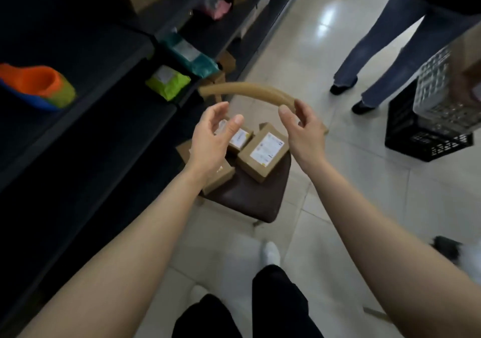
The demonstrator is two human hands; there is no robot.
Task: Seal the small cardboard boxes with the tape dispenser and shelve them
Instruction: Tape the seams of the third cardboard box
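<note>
Stool seat (250, 202), cardboard boxes (263, 155) below, between hands (213, 139) (303, 132)

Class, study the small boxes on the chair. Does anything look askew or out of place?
Yes. The small cardboard boxes lie at mixed angles on the chair seat, and one box overhangs the seat's left edge, so it could slip off. The right hand holds the chair back.
</note>
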